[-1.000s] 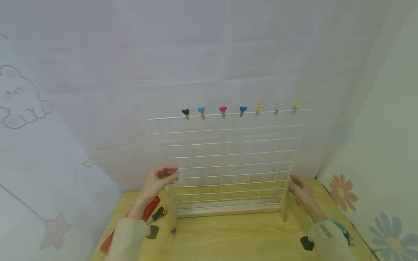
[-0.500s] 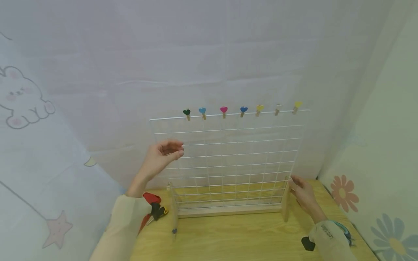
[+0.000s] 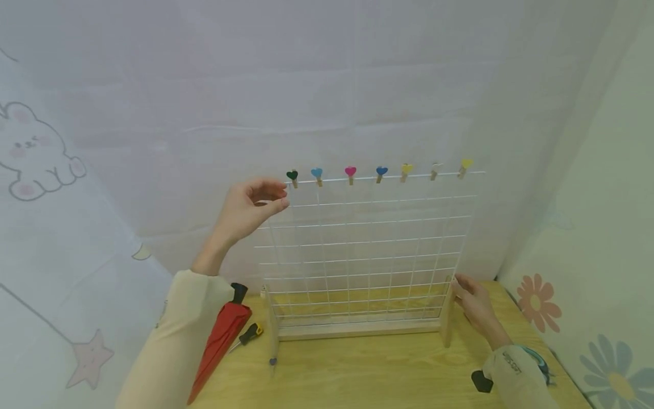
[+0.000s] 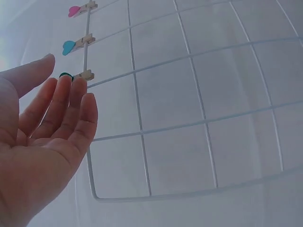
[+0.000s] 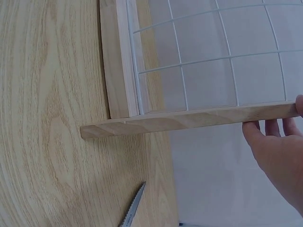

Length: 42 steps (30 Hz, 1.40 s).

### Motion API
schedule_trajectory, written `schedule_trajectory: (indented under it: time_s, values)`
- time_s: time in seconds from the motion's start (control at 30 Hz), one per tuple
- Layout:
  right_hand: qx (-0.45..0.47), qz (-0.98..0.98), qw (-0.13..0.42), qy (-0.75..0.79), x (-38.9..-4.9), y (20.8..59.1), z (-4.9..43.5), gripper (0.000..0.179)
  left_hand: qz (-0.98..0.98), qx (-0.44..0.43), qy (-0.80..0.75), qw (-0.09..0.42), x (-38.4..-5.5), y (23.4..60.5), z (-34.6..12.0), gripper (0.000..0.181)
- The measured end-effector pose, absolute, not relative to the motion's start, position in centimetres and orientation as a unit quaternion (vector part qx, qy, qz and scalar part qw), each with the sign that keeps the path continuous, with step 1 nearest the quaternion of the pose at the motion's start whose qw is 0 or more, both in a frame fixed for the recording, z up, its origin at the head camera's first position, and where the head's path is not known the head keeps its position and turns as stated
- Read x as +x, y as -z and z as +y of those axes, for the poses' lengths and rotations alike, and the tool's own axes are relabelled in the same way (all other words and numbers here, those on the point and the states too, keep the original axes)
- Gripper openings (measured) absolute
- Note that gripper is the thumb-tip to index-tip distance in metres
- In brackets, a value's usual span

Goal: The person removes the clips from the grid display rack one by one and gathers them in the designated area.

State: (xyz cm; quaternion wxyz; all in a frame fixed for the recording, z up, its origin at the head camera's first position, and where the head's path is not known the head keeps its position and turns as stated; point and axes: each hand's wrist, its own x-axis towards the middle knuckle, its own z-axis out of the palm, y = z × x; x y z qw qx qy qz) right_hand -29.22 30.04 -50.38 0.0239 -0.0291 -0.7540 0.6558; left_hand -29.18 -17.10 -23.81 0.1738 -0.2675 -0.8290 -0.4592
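Note:
A white wire grid (image 4: 141, 132) stands upright in a wooden base (image 3: 357, 329) on the table. Along its top wire sit several small wooden clothespins with hearts, among them dark green (image 3: 292, 176), light blue (image 3: 317, 173) and pink (image 3: 350, 171). My left hand (image 3: 250, 210) is raised at the grid's upper left corner, fingertips close to the dark green clothespin, thumb apart from the loosely bent fingers, nothing held. My right hand (image 3: 472, 301) grips the upper end of the right wooden side post (image 5: 189, 120), thumb on one side and fingers on the other.
Left of the stand lie a red folded umbrella (image 3: 225, 335) and a black-and-yellow screwdriver (image 3: 249, 334). A blue heart (image 3: 273, 362) shows at the left post's foot. On the right are a serrated blade (image 5: 135, 205) and a black flat piece (image 3: 482, 382). Walls rise behind and beside.
My left hand has risen from beside the left post to the grid's top left corner, uncovering more of the umbrella. The right hand stays at the right post.

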Motion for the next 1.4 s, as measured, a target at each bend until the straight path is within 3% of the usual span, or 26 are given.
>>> schedule_trajectory:
  time_s: [0.43,0.73,1.4]
  values:
    - [-0.011,-0.764,0.028,-0.645,-29.1,50.3,30.3,0.054,-0.843,-0.222,0.404,0.278,-30.1,21.2,-15.3,0.023]
    - [-0.014,-0.775,0.034,-0.631,-29.5,50.3,30.1,0.056,-0.871,-0.202,0.398,0.204,-31.1,20.2,-15.2,0.035]
    - [-0.024,-0.776,0.036,-0.630,-29.6,50.4,30.1,0.053,-0.879,-0.215,0.364,0.222,-31.7,20.3,-14.3,0.018]
